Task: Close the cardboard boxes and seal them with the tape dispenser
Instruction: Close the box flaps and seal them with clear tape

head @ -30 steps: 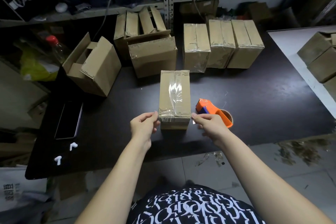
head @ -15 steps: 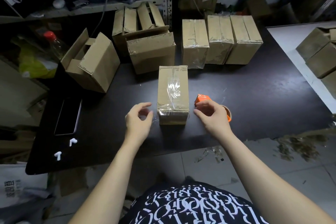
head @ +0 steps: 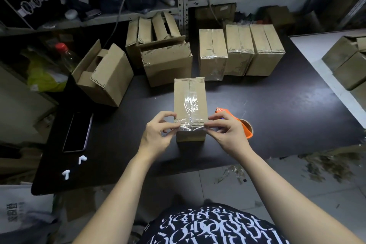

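Note:
A closed cardboard box (head: 189, 97) stands in the middle of the black table (head: 277, 113), with clear tape along its top seam. A short strip of clear tape (head: 191, 128) stretches across the box's near top edge. My left hand (head: 158, 132) pinches the strip's left end at the box's near left corner. My right hand (head: 227, 132) pinches the right end at the near right corner. The orange tape dispenser (head: 246, 128) lies on the table just right of the box, partly hidden behind my right hand.
Three taped boxes (head: 240, 49) stand in a row at the back right. Unsealed boxes (head: 166, 63) and an open box (head: 103, 73) sit at the back left. A phone (head: 78, 130) and two white earbuds (head: 82, 159) lie at the left. More boxes (head: 348, 61) rest on a white table.
Both hands, a little apart from the box half a second ago, have closed in on its near top corners and now hold a tape strip across that edge.

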